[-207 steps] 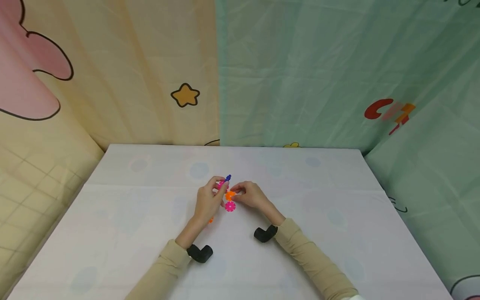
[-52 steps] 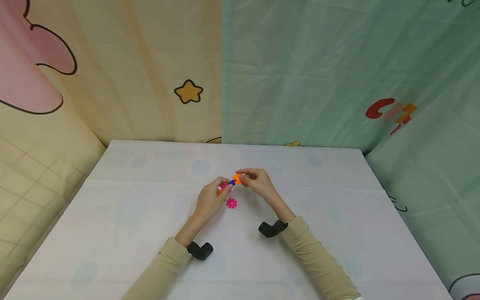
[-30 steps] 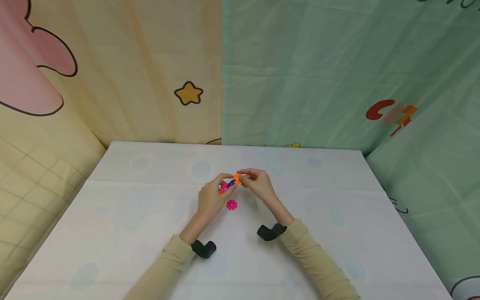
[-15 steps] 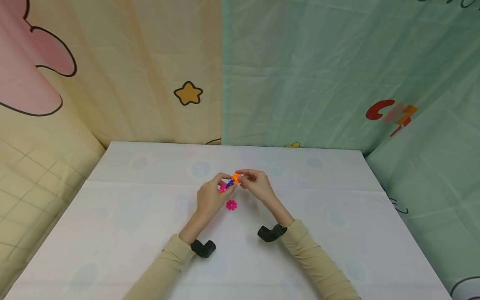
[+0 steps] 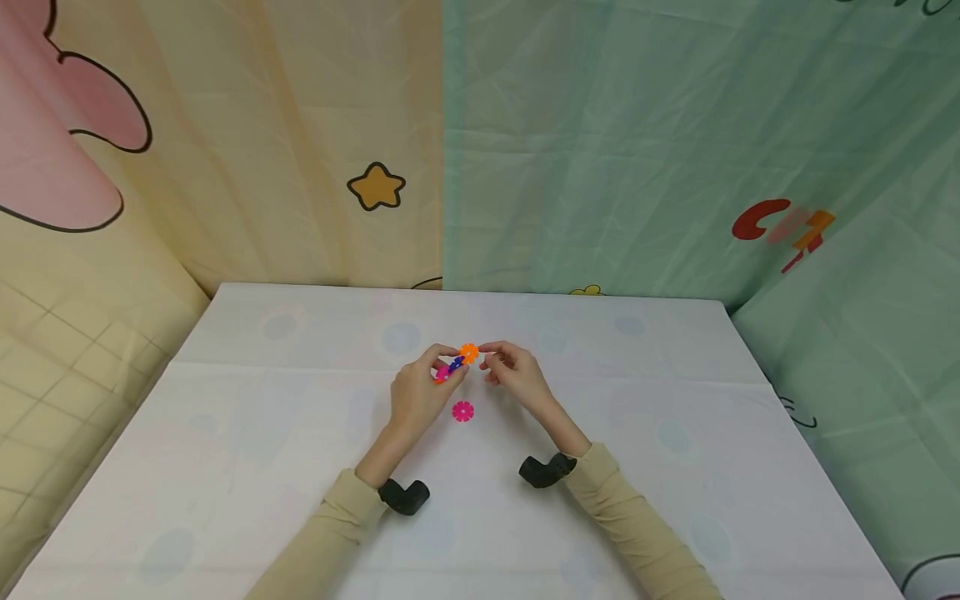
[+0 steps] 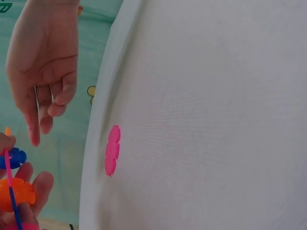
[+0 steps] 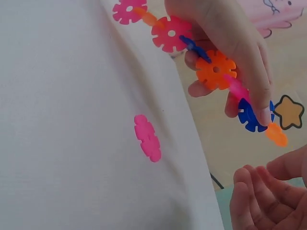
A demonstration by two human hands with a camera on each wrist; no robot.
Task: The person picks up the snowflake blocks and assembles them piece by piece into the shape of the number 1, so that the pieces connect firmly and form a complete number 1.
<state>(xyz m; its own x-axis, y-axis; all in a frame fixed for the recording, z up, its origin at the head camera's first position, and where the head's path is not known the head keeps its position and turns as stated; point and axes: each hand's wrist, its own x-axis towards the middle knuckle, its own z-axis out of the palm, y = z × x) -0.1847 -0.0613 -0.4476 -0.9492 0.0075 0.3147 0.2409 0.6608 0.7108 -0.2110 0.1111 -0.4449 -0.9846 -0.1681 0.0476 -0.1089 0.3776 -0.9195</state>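
My left hand (image 5: pixel 422 392) pinches a chain of interlocking plastic snowflake discs in pink, orange and blue. In the right wrist view, the left thumb presses on a blue disc (image 7: pixel 255 115) near the chain's end, and an orange disc (image 7: pixel 276 134) is slotted beyond it. The chain trails back past the fingers to a pink disc (image 7: pixel 129 9). Just right of the orange end, my right hand (image 5: pixel 521 383) is held with loosely bent fingers and nothing between them. A single pink disc (image 5: pixel 462 411) lies on the table below both hands.
A white cloth with pale dots covers the table (image 5: pixel 480 517). Behind its far edge hang a yellow curtain (image 5: pixel 300 150) and a green curtain (image 5: pixel 600 150). Each wrist wears a black camera mount, one of them the left mount (image 5: pixel 405 497).
The right hand has let go of the orange end disc and drawn slightly right. Earlier it gripped an orange disc lower down, then brought it to the blue one. The loose pink disc stays put.
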